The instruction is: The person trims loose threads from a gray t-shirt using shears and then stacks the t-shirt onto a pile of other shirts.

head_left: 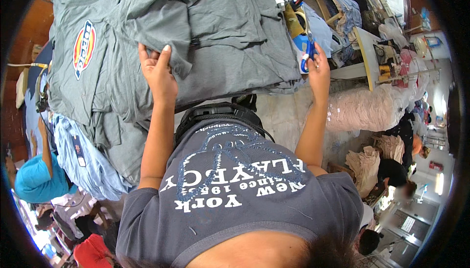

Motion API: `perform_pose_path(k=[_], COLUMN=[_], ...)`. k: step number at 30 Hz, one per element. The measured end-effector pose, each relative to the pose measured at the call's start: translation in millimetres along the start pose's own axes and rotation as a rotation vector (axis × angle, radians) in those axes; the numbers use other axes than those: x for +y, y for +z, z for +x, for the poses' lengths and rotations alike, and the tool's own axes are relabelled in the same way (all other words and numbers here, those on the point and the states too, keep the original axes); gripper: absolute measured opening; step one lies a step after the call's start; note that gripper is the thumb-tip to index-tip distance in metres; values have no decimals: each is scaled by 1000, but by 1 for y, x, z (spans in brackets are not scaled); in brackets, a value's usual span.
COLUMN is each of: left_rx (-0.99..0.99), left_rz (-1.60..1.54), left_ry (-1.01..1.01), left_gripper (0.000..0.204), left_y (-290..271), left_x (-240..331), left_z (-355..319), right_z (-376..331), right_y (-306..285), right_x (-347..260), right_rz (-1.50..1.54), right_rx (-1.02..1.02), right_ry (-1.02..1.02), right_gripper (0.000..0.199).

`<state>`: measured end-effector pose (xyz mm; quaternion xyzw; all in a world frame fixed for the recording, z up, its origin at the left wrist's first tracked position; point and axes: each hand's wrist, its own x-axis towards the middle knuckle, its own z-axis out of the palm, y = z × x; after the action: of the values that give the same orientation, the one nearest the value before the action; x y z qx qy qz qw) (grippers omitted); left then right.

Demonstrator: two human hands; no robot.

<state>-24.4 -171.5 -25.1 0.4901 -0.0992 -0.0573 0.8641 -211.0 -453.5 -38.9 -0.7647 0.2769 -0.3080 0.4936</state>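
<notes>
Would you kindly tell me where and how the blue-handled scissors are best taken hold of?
Probably by the blue handles, coming from the person's near right side: the blades point away from the person, and the handles are the part nearest the right hand.

At ten o'clock a lettered oval logo (84, 50) marks a grey shirt (111, 74); at six, white lettering (237, 172) crosses the person's dark shirt (274, 214).

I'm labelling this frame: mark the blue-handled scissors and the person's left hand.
Blue-handled scissors (310, 47), head view: on the blue handle.
Left hand (160, 74), head view: middle of the hand.
</notes>
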Motion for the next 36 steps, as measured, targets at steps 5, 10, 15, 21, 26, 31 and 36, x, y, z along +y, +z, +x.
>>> perform_pose_path(k=[5, 10, 15, 21, 26, 31, 36], left_rx=[-1045, -1079, -344, -158, -86, 173, 212], left_rz=[695, 1176, 1231, 1519, 684, 184, 312], left_ry=[-9, -150, 18, 547, 75, 42, -77], left_gripper=[46, 44, 38, 21, 7, 5, 8], left_y=[25, -8, -24, -25, -46, -97, -123], left_x=[6, -20, -4, -27, -8, 27, 30], left_z=[-32, -35, -40, -38, -30, -24, -31], right_z=[28, 50, 64, 65, 103, 76, -5], right_y=[-14, 5, 31, 172, 181, 46, 13], right_x=[75, 124, 14, -73, -35, 6, 23], right_rz=[-648, -878, -908, -360, -198, 223, -512], right_rx=[-20, -104, 53, -81, -217, 190, 200], right_ry=[36, -48, -171, -744, -450, 172, -249], right_gripper=[44, 26, 14, 24, 23, 16, 17])
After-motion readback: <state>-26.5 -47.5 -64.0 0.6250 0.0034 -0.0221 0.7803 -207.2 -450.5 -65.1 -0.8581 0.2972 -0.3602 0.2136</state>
